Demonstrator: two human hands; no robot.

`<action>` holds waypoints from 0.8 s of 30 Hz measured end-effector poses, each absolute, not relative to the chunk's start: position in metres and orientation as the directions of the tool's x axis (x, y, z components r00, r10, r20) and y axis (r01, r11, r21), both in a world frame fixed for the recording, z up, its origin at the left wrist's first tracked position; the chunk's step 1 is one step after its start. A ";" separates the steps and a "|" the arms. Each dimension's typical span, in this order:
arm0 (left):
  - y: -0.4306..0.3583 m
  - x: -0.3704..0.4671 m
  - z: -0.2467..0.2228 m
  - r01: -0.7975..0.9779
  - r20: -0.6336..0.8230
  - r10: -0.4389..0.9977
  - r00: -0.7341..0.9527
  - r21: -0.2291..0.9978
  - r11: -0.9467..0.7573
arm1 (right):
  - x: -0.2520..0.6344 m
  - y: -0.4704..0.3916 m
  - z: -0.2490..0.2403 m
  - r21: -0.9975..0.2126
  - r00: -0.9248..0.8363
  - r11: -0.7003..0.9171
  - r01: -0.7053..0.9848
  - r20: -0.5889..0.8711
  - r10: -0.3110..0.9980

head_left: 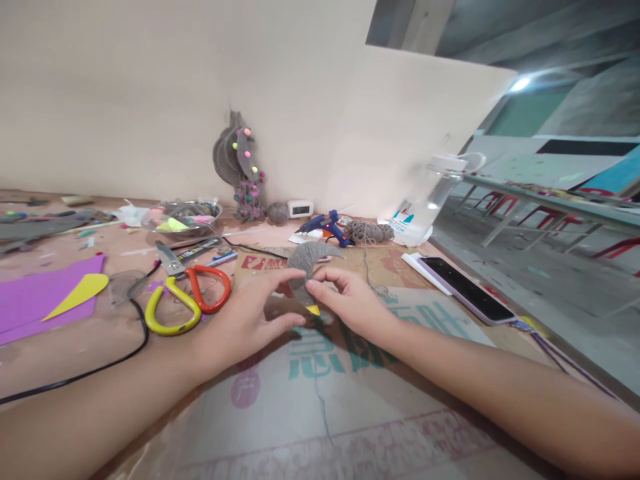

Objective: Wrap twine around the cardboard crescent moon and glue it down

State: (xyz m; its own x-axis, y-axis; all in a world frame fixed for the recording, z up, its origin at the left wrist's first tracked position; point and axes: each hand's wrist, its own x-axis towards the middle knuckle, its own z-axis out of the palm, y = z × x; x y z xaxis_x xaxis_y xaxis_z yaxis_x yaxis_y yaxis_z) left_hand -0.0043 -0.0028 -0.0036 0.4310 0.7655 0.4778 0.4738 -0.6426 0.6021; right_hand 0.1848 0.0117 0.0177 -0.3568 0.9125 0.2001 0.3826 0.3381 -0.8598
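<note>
A curved crescent shape wrapped in grey yarn (311,257) is held above the printed cardboard (360,413), with a small yellow tip showing at its lower end. My right hand (343,297) pinches its lower part between thumb and fingers. My left hand (255,310) touches its left side with the fingertips, the thumb lower and apart from them. Beneath the hands, a thin strand of grey yarn (321,403) runs down over the cardboard.
Left lie scissors (187,307), a black cable (140,333), purple sheets (50,293) and a bowl (185,223). Behind are a hanging grey ornament (240,167), a blue glue gun (333,228) and a yarn skein (370,232). Right are a bottle (423,207) and a phone (467,290).
</note>
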 end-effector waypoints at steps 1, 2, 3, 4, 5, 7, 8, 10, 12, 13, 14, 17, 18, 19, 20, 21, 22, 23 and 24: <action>-0.003 -0.004 -0.004 0.486 0.480 0.751 0.454 0.573 -0.660 | 0.185 0.011 0.018 -0.861 -0.362 0.336 0.380 0.196 0.911; -0.004 -0.004 -0.004 0.491 0.484 0.741 0.465 0.556 -0.671 | 0.184 0.011 0.018 -0.862 -0.364 0.335 0.381 0.193 0.911; -0.004 -0.004 -0.004 0.492 0.489 0.737 0.467 0.548 -0.676 | 0.184 0.010 0.018 -0.861 -0.365 0.333 0.385 0.189 0.912; -0.004 -0.004 -0.003 0.494 0.491 0.736 0.465 0.547 -0.676 | 0.184 0.010 0.018 -0.859 -0.365 0.329 0.392 0.183 0.913; -0.004 -0.004 -0.003 0.495 0.494 0.737 0.461 0.547 -0.675 | 0.184 0.009 0.018 -0.857 -0.364 0.325 0.401 0.176 0.915; -0.003 -0.004 -0.003 0.498 0.500 0.739 0.452 0.546 -0.674 | 0.183 0.009 0.019 -0.852 -0.363 0.317 0.416 0.164 0.917; -0.002 -0.004 -0.003 0.498 0.503 0.738 0.450 0.545 -0.675 | 0.182 0.009 0.019 -0.850 -0.364 0.316 0.421 0.161 0.918; -0.002 -0.004 -0.003 0.496 0.511 0.735 0.446 0.542 -0.678 | 0.182 0.008 0.019 -0.845 -0.365 0.321 0.427 0.164 0.916; -0.001 -0.004 -0.004 0.493 0.517 0.734 0.441 0.543 -0.679 | 0.182 0.008 0.020 -0.838 -0.367 0.329 0.435 0.168 0.915; -0.001 -0.004 -0.004 0.492 0.518 0.734 0.438 0.545 -0.678 | 0.182 0.008 0.020 -0.835 -0.369 0.332 0.438 0.169 0.914; -0.001 -0.004 -0.004 0.491 0.518 0.735 0.437 0.547 -0.678 | 0.182 0.008 0.020 -0.833 -0.370 0.334 0.441 0.170 0.913; -0.002 -0.004 -0.004 0.486 0.516 0.737 0.436 0.554 -0.675 | 0.182 0.008 0.020 -0.830 -0.374 0.335 0.445 0.167 0.912; -0.002 -0.004 -0.004 0.486 0.514 0.739 0.436 0.557 -0.674 | 0.182 0.008 0.020 -0.831 -0.374 0.333 0.445 0.165 0.913; -0.002 -0.004 -0.004 0.486 0.512 0.740 0.436 0.559 -0.672 | 0.182 0.008 0.020 -0.832 -0.374 0.331 0.445 0.163 0.913; -0.002 -0.004 -0.004 0.486 0.509 0.743 0.435 0.561 -0.670 | 0.182 0.008 0.020 -0.833 -0.374 0.329 0.445 0.160 0.913; -0.002 -0.005 -0.004 0.486 0.506 0.745 0.434 0.564 -0.667 | 0.182 0.008 0.020 -0.833 -0.374 0.327 0.446 0.158 0.914; -0.002 -0.005 -0.004 0.487 0.502 0.748 0.434 0.568 -0.663 | 0.182 0.008 0.019 -0.833 -0.375 0.327 0.446 0.157 0.913; -0.002 -0.005 -0.004 0.486 0.498 0.751 0.434 0.572 -0.660 | 0.183 0.009 0.019 -0.834 -0.379 0.328 0.443 0.157 0.912; -0.002 -0.005 -0.004 0.483 0.498 0.752 0.433 0.576 -0.660 | 0.184 0.009 0.019 -0.839 -0.390 0.331 0.433 0.157 0.907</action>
